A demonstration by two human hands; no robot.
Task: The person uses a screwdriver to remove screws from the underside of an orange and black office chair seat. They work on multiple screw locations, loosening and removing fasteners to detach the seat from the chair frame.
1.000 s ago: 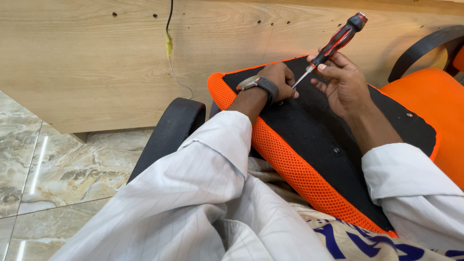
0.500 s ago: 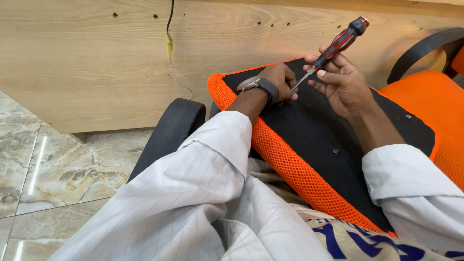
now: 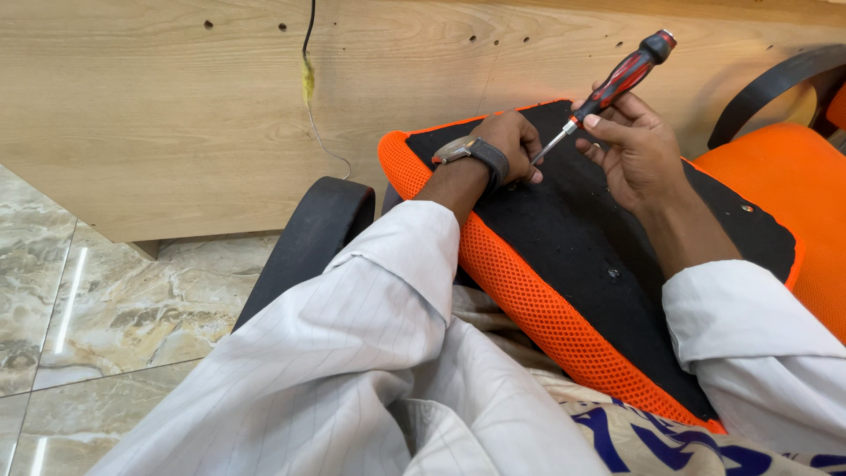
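An orange mesh chair seat [image 3: 529, 308] lies upside down across my lap, its black felt underside [image 3: 599, 238] facing up. My right hand [image 3: 639, 145] grips a red and black screwdriver [image 3: 617, 78] by the lower handle, the shaft slanting down left to a spot on the felt. My left hand [image 3: 511, 145], with a watch on the wrist, rests curled on the felt right at the tip, fingers pinched around the tip's spot. What the fingers pinch is hidden.
A black curved armrest [image 3: 304, 247] sits left of the seat. Another orange cushion [image 3: 793, 203] and a black armrest [image 3: 775, 84] lie at the right. A wooden panel [image 3: 176, 106] with small holes and a hanging wire stands behind. Marble floor tiles [image 3: 79, 300] spread at left.
My right hand has shifted slightly on the screwdriver handle, which has tipped a little, as if turned. My left hand stays at the tip.
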